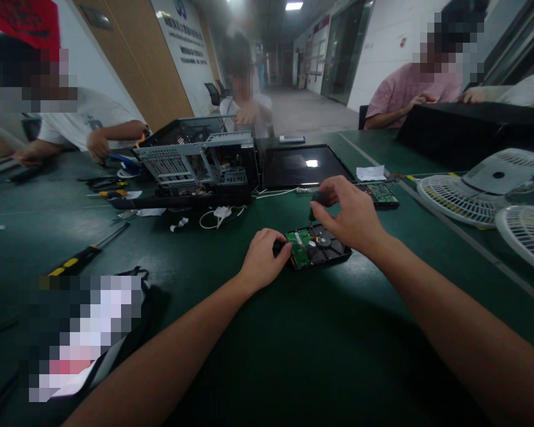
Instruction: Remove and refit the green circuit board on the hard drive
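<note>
A hard drive (329, 252) lies on the green table with its green circuit board (299, 248) facing up. My left hand (264, 258) grips the drive's left end, thumb and fingers at its edge. Above the drive, my right hand (349, 213) is closed round the dark handle of a small screwdriver (317, 206). The screwdriver stands nearly upright, its thin shaft pointing down at the drive near the board's edge. Whether the tip touches a screw is too small to tell. Behind my right hand lies a second hard drive (385, 196) with a green board.
An opened computer case (196, 163) stands at the back left, beside a flat black panel (300, 166). White fans (454, 198) lie at right. A yellow-black screwdriver (86, 252) and a blurred-out pouch (84, 338) lie at left. Several people sit around the table; a large black box (467, 133) stands at right.
</note>
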Tool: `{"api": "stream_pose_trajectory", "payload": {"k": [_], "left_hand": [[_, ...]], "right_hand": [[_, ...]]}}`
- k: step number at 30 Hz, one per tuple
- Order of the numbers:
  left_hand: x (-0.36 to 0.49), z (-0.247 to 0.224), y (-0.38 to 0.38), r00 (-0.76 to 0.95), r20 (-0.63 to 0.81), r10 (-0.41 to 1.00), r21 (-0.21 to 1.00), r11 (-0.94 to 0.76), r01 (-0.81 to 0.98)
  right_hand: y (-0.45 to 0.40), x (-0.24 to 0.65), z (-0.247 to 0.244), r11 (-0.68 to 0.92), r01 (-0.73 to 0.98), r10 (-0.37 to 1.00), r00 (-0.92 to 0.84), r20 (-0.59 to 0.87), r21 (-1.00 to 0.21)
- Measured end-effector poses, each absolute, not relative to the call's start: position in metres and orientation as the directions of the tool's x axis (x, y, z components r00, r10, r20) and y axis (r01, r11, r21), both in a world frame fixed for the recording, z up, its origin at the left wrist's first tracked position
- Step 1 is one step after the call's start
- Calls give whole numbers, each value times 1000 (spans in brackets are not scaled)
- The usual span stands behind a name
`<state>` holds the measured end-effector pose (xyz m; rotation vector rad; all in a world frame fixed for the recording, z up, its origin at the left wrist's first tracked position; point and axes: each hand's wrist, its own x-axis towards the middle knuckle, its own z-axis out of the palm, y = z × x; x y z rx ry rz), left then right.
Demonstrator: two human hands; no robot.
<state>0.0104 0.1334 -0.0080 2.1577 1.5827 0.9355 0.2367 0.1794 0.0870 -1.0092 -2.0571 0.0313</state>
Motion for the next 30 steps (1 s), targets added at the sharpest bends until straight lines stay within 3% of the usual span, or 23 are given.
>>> {"api": "stream_pose_trajectory", "payload": {"k": [30], "left_hand": [[10,-10,133,176,332,927,586,-349,732]], "right_hand": [[180,237,85,666,696,648,-361,671,-269]]}}
